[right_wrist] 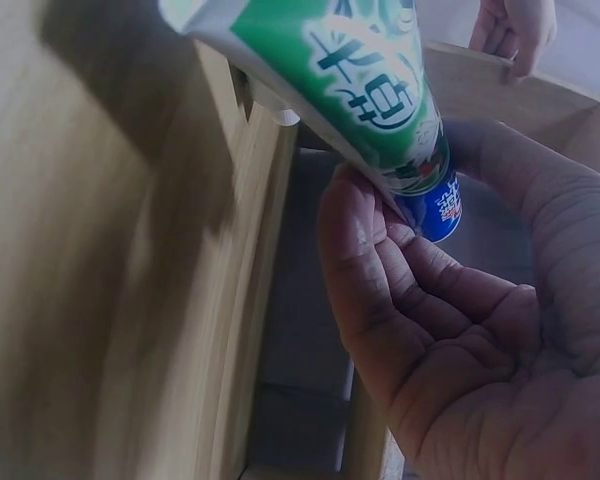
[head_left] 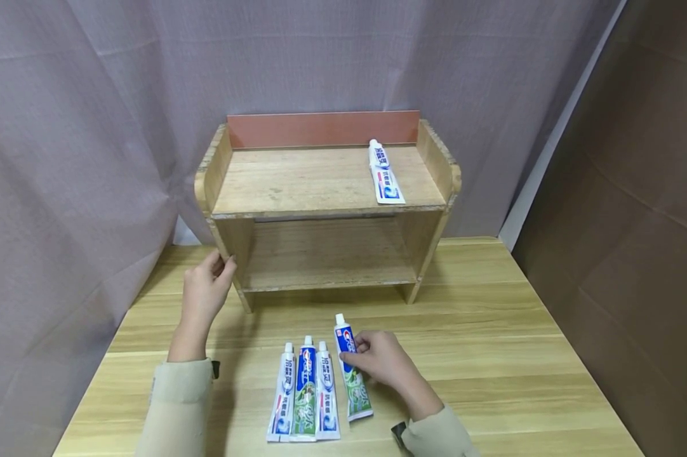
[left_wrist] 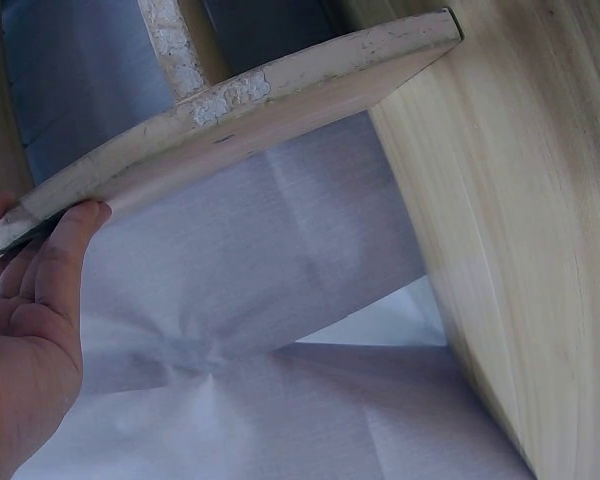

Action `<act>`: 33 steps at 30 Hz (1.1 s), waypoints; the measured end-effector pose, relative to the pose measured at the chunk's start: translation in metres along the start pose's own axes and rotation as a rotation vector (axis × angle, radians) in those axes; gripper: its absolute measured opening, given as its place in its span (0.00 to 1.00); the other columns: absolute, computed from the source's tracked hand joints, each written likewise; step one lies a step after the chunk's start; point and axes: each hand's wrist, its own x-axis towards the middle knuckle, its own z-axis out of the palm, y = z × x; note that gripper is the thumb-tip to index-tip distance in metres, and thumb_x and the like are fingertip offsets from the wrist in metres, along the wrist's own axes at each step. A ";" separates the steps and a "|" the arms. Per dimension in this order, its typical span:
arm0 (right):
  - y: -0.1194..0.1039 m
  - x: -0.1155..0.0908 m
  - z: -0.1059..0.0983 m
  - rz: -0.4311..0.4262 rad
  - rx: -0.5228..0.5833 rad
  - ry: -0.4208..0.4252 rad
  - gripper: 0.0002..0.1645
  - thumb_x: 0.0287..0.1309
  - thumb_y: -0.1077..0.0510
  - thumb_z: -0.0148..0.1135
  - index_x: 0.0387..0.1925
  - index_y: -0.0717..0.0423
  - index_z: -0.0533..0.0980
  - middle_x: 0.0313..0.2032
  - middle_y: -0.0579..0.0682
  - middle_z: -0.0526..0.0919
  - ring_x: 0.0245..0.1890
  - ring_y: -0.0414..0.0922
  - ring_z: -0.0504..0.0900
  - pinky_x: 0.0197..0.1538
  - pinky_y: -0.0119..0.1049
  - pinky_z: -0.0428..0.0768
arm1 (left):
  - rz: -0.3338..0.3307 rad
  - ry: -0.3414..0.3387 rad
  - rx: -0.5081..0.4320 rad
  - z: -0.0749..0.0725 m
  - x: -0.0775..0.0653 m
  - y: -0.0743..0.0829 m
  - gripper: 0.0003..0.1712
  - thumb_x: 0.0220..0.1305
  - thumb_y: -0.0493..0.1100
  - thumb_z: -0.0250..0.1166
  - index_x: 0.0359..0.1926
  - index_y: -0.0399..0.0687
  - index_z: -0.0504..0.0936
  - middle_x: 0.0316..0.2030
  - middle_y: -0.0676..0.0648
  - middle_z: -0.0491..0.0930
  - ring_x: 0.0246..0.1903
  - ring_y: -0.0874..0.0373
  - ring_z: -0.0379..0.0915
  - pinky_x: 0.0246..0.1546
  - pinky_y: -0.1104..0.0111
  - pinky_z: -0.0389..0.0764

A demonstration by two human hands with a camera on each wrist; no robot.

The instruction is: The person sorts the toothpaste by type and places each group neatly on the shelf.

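Observation:
Between thumb and fingers, my right hand (head_left: pixel 380 358) pinches a blue and green toothpaste tube (head_left: pixel 353 374), its white cap pointing toward the shelf. In the right wrist view the tube (right_wrist: pixel 370 90) hangs in the grip above the table. My left hand (head_left: pixel 205 285) grips the front edge of the wooden shelf's left side panel (left_wrist: pixel 270 100). Three tubes lie side by side on the table, caps away from me: a white one (head_left: pixel 283 397), a blue and green one (head_left: pixel 305 393) and another white one (head_left: pixel 326 400). One more white toothpaste tube (head_left: pixel 385 174) lies on the top board, right of the middle.
The two-tier wooden shelf (head_left: pixel 298 184) stands at the back of the wooden table (head_left: pixel 492 355), with a reddish board (head_left: pixel 323 130) along its top rear. Grey curtain (head_left: pixel 320 51) hangs behind and at left; a brown cloth (head_left: pixel 635 158) hangs at right.

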 end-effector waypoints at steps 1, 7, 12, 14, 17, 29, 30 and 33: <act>0.000 0.001 0.000 -0.006 0.001 0.000 0.19 0.54 0.45 0.74 0.35 0.57 0.81 0.25 0.46 0.81 0.21 0.40 0.76 0.20 0.31 0.80 | -0.001 0.000 0.001 0.000 0.000 0.000 0.15 0.72 0.47 0.60 0.46 0.40 0.85 0.43 0.35 0.86 0.45 0.41 0.85 0.45 0.52 0.87; -0.002 0.004 -0.004 0.003 0.005 0.000 0.21 0.54 0.45 0.74 0.36 0.58 0.81 0.26 0.46 0.81 0.24 0.42 0.77 0.25 0.32 0.81 | -0.003 0.000 0.008 0.000 0.000 0.000 0.16 0.72 0.48 0.60 0.46 0.40 0.85 0.43 0.36 0.86 0.45 0.41 0.85 0.44 0.51 0.87; -0.008 0.008 -0.010 0.023 -0.003 0.021 0.22 0.55 0.45 0.74 0.39 0.59 0.82 0.28 0.47 0.82 0.26 0.42 0.79 0.28 0.34 0.82 | -0.005 -0.004 0.007 0.000 0.000 0.000 0.17 0.73 0.49 0.60 0.48 0.40 0.85 0.44 0.35 0.85 0.45 0.40 0.85 0.45 0.51 0.87; -0.010 0.009 -0.012 0.024 -0.006 0.032 0.22 0.55 0.45 0.74 0.39 0.59 0.82 0.28 0.46 0.82 0.26 0.42 0.79 0.28 0.34 0.83 | 0.005 0.005 0.013 0.000 0.000 0.000 0.16 0.72 0.48 0.60 0.47 0.40 0.85 0.43 0.36 0.86 0.45 0.41 0.85 0.45 0.51 0.87; -0.012 0.012 -0.015 0.026 -0.023 0.047 0.22 0.55 0.45 0.74 0.40 0.59 0.82 0.28 0.46 0.82 0.27 0.42 0.79 0.29 0.34 0.83 | 0.029 0.022 0.018 0.000 0.000 0.000 0.15 0.71 0.46 0.62 0.46 0.40 0.85 0.42 0.36 0.86 0.43 0.42 0.86 0.44 0.52 0.87; -0.015 0.026 -0.027 0.010 -0.065 0.091 0.16 0.55 0.47 0.74 0.34 0.55 0.82 0.26 0.45 0.81 0.25 0.42 0.77 0.28 0.35 0.81 | 0.055 0.031 0.011 0.001 0.001 0.000 0.15 0.71 0.45 0.62 0.47 0.38 0.85 0.42 0.35 0.86 0.43 0.42 0.86 0.43 0.54 0.87; -0.016 0.027 -0.028 0.018 -0.067 0.093 0.16 0.55 0.47 0.74 0.34 0.54 0.82 0.26 0.45 0.81 0.25 0.42 0.77 0.28 0.35 0.81 | 0.055 0.030 0.011 0.001 0.000 0.000 0.15 0.71 0.45 0.62 0.47 0.38 0.85 0.42 0.35 0.86 0.43 0.42 0.86 0.43 0.54 0.88; -0.017 0.030 -0.030 0.022 -0.073 0.103 0.16 0.55 0.47 0.75 0.34 0.54 0.82 0.25 0.45 0.80 0.24 0.43 0.76 0.28 0.35 0.80 | 0.052 0.025 0.010 0.001 0.000 0.000 0.15 0.71 0.45 0.62 0.47 0.38 0.85 0.42 0.35 0.86 0.43 0.42 0.86 0.43 0.54 0.87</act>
